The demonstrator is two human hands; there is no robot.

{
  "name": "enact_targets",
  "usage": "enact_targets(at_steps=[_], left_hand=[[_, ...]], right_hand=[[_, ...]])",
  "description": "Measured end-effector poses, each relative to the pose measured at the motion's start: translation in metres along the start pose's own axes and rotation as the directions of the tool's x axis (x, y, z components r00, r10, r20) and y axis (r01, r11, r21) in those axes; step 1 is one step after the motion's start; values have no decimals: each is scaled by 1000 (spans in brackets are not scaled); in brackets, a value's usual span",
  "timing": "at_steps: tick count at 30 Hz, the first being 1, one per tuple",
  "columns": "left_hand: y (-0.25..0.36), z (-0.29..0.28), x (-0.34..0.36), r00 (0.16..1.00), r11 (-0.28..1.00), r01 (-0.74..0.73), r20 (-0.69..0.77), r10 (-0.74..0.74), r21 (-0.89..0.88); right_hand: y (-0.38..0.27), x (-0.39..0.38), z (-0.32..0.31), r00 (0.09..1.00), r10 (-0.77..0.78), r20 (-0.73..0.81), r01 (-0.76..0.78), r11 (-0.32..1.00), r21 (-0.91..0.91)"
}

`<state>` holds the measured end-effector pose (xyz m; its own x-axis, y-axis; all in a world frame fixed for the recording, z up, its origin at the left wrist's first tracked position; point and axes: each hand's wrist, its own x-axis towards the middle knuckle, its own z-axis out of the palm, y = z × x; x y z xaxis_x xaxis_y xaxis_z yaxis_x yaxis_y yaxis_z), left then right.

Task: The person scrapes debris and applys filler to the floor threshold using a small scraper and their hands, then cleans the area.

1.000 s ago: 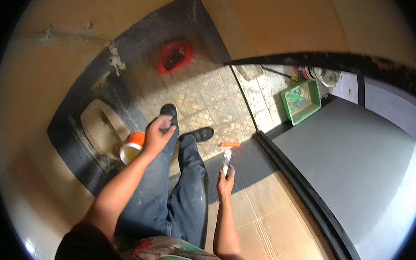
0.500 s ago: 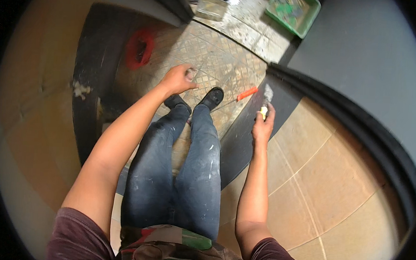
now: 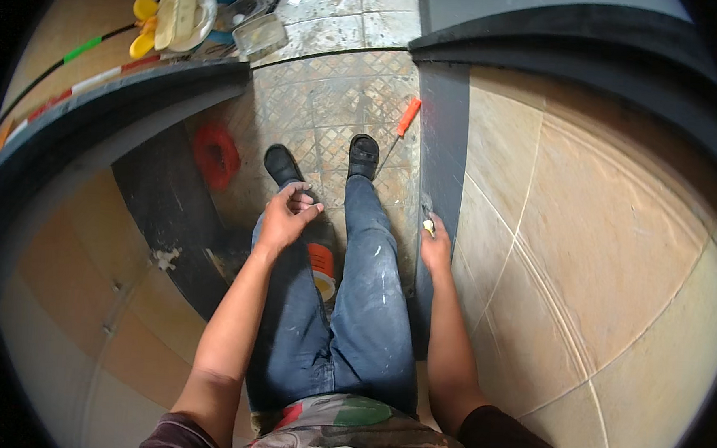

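My right hand (image 3: 436,248) is closed round the yellow-and-white handle of a putty knife (image 3: 429,227). Its blade, partly hidden and hard to see, lies against the dark door-frame strip (image 3: 443,147). Above my left thigh hovers my left hand (image 3: 287,220), fingers loosely curled and the thumb apart from them. No object shows in it. An orange-handled tool with a long thin shaft, like a screwdriver (image 3: 409,115), lies on the tiled floor beyond my right shoe (image 3: 364,155).
An orange bucket (image 3: 321,258) stands between my legs. Left of my shoes is a red ring-shaped thing (image 3: 215,155). Dark frame pieces (image 3: 179,93) flank the doorway. Past the threshold sit a clear plastic tub (image 3: 260,35) and a cluttered pile with a white container (image 3: 187,20).
My view has turned, bringing the bucket and the far-left pile into sight; the green tray has left it. Both hands now appear lower in the picture. The putty knife stays in my right hand.
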<state>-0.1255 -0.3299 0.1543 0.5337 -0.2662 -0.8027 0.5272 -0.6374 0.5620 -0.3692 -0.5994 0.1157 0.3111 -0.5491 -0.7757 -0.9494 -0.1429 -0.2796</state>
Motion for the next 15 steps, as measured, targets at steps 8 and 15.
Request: enact_targets(at_steps=[8, 15], left_hand=[[8, -8, 15, 990, 1000, -8, 137, 4, 28], [24, -55, 18, 983, 987, -40, 183, 11, 156]], right_hand=[[32, -33, 54, 976, 211, 47, -216, 963, 159], [66, -100, 133, 872, 490, 2, -467, 829, 306]])
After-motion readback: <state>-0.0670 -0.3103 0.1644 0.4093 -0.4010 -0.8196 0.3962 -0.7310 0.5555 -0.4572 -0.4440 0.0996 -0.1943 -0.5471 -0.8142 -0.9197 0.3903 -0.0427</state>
